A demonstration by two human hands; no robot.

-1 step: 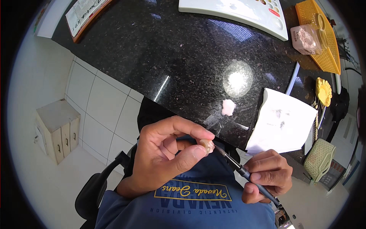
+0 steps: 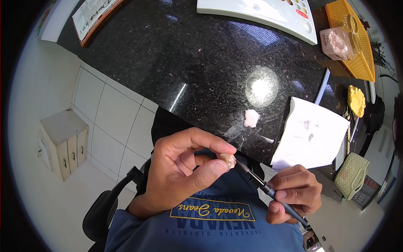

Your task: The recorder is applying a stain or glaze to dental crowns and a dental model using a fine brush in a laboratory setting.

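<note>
Between the thumb and forefinger of my left hand (image 2: 187,168) is a small tooth-coloured dental piece (image 2: 228,160), glossy and partly covered by the fingertips. My right hand (image 2: 296,194) grips a fine brush (image 2: 268,189) with a dark handle and a metal collar. Its pointed tip is at the right side of the piece; whether it touches cannot be made out. Both hands are in front of my blue shirt, just off the near edge of the black speckled counter (image 2: 201,67). On the counter beyond them sits a small pale pink lump (image 2: 251,118) with whitish smears around it.
Right of the lump lies a marked white paper towel (image 2: 310,134). Past it are a blue-grey stick (image 2: 322,86), a yellow dental cast (image 2: 356,101), a jar of pink powder (image 2: 336,43) and a yellow basket (image 2: 352,38). A white palette (image 2: 260,12) stands at the far side.
</note>
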